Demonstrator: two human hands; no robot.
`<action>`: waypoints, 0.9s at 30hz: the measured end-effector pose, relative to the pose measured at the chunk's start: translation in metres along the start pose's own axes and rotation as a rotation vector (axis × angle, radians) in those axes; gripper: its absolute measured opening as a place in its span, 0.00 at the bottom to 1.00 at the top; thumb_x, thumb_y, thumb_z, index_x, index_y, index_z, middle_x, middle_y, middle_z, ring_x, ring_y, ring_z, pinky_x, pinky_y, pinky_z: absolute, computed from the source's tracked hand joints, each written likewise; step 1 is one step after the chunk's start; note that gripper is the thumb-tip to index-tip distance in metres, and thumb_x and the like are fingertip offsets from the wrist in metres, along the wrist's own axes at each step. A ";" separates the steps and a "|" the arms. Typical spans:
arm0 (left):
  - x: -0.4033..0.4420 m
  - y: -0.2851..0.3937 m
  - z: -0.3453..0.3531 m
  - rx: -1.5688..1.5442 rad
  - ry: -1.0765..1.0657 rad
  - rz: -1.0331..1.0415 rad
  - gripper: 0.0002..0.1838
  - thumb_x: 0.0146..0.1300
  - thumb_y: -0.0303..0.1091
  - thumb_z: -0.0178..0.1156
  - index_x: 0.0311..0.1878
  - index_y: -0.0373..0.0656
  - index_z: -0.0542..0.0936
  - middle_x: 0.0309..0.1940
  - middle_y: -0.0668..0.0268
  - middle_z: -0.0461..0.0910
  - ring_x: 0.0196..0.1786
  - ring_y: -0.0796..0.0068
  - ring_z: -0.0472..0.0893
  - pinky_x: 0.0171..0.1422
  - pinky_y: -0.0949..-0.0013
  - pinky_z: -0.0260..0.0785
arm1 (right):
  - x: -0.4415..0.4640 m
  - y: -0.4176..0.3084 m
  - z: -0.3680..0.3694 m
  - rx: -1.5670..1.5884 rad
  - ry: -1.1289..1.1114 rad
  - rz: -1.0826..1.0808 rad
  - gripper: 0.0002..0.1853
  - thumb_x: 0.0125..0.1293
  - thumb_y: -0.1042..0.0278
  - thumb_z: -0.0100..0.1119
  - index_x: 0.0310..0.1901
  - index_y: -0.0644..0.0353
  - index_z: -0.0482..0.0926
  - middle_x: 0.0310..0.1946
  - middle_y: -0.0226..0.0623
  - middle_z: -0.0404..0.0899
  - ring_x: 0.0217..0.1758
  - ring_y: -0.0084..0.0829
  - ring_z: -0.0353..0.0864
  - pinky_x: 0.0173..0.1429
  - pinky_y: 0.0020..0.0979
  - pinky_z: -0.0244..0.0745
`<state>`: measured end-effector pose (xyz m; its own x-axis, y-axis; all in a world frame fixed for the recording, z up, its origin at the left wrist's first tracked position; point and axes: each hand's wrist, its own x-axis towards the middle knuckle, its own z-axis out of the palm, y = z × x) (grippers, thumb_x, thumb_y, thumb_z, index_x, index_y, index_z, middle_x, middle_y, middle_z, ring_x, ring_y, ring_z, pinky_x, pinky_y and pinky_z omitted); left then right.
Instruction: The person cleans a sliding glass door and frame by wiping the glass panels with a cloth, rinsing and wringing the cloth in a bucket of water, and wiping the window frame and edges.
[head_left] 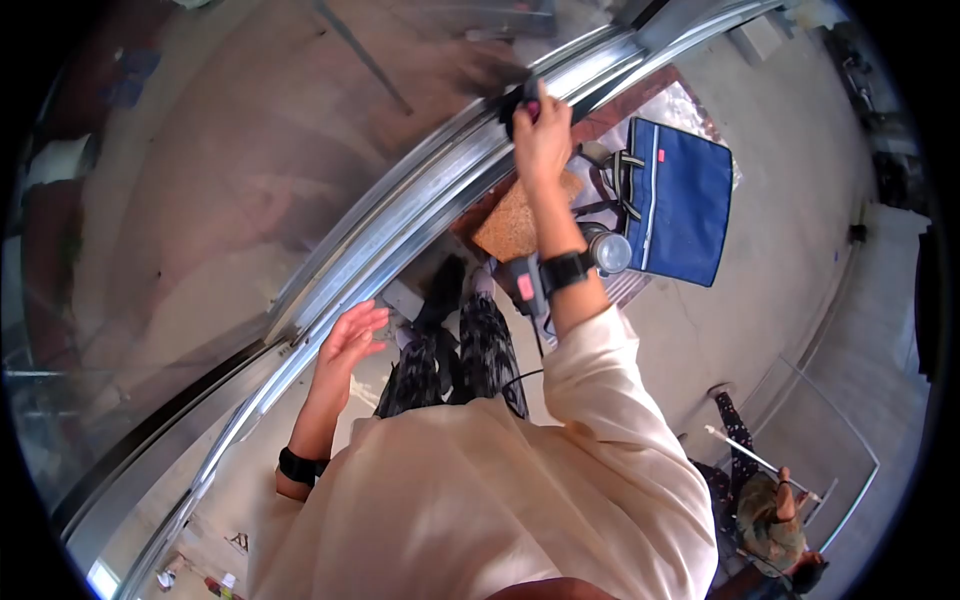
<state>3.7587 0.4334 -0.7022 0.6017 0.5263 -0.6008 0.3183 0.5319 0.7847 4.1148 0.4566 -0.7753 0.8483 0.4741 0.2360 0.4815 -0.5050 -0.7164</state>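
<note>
My right hand [543, 135] is closed around a small black object [519, 106] with a pink spot, held against the glass beside a metal window frame [440, 170]. What exactly this object is cannot be made out. Lower and to the left, my left hand [352, 335] hovers near the frame's lower rail, its fingers apart and nothing in them. Below my right forearm lies a brown, rough-textured block [508, 226].
A blue bag [685, 200] with handles lies right of my right arm, beside a round clear-lidded container [611, 253]. At the lower right another person [770, 515] holds a white rod [757, 459] near a thin metal frame.
</note>
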 end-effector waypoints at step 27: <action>-0.008 -0.011 0.002 -0.057 0.189 -0.081 0.21 0.69 0.33 0.47 0.64 0.43 0.65 0.59 0.59 0.70 0.63 0.67 0.69 0.59 0.65 0.67 | 0.182 0.098 0.003 -0.167 0.016 0.322 0.23 0.61 0.58 0.50 0.59 0.43 0.73 0.53 0.48 0.70 0.53 0.48 0.75 0.56 0.42 0.70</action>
<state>3.7521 0.4218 -0.7055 0.4263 0.5922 -0.6837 0.3151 0.6113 0.7260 4.3158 0.4953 -0.8046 0.9651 0.2605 0.0272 0.2173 -0.7380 -0.6389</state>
